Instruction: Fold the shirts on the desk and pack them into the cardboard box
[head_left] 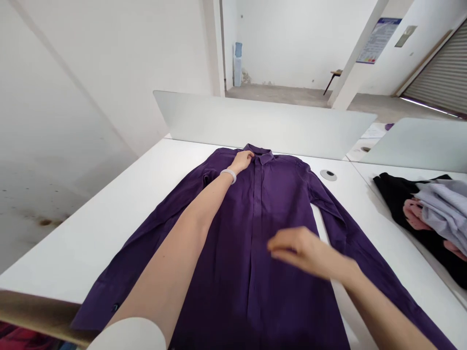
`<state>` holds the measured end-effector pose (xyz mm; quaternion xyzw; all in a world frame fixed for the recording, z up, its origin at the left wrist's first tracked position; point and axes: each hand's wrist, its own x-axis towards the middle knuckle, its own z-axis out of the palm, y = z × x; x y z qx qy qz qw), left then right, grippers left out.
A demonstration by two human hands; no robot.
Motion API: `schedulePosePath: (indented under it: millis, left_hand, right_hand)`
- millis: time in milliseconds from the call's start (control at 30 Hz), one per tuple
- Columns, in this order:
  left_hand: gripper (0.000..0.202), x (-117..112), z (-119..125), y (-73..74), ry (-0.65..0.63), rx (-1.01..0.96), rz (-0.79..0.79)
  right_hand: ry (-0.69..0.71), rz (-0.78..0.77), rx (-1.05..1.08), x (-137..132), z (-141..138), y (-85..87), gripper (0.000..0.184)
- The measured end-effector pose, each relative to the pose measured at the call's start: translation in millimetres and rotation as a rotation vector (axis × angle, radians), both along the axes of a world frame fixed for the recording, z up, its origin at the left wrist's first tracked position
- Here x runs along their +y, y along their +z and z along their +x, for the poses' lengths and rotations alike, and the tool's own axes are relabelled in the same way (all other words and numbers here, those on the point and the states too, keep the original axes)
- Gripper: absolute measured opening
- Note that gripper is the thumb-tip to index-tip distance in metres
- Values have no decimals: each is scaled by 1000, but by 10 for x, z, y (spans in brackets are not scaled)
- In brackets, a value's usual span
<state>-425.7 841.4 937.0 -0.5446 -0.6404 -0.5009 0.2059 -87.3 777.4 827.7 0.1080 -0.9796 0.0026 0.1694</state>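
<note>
At the far left, a white table (134, 180) runs along the wall, and over its near edge hangs the cuff of one sleeve (160, 214) of a purple shirt (288, 189). That sleeve slants out at full length, part-hidden under the left forearm, with creases and a small gap near the shoulder, so I judge that it is not yet fully settled. Next comes the left hand (242, 159), resting on the shirt just beside the collar (268, 157), its fingers drawn together at the collar's edge — whether they pinch cloth, I cannot tell. In the middle, the shirt lies front up on the table, collar toward the partition (262, 124) and placket (256, 209) running fairly straight down; the spreading-out of the body looks largely done, with only light wrinkles left, though the hem is out of view. Right of the placket, the right hand (301, 247) is blurred over the front, thumb and fingers a little apart with nothing seen between them; contact with the cloth is unclear. Further right, the other sleeve (335, 223) reaches down and out of the picture, extended and unfolded, bunched near the elbow. Last, well apart, a black garment (392, 187) lies under a crumpled grey one (447, 204) — neither hand is near them.
</note>
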Motion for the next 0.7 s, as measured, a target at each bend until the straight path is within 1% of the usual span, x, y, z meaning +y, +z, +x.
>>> schedulePosePath:
  millis: [67,133,200,267,333,367,467,600,700]
  left_hand:
    - [34,-46,-56,27,30,67,16]
    - [35,-40,-101,53,66,122,32]
    - [38,6,-138,71,124,192,33]
    - [38,68,-179,87,183,292,5]
    - [33,127,-231,117,209,387,-44]
    - [29,153,-261,140,203,419,-64]
    - [22,232,-359,254,177,460,-86]
    - [21,370,-461,429,163,383,-85]
    - [22,474,-488,493,128,362,-126]
  right_hand:
    - [-44,-50,229,401,-385,404,16]
    - [-110,-58,427,814,-828,759,13]
    - [-211,-46,571,1185,-1259,1043,17]
    - [-280,29,657,1477,-1626,1250,23]
    - [-319,131,678,1686,-1907,1393,27]
    - [-333,178,660,1764,-2015,1447,28]
    - [-394,274,540,1929,-2225,1586,22]
    - [-430,261,437,2055,-2331,1760,12]
    - [-432,236,431,2114,-2365,1842,11]
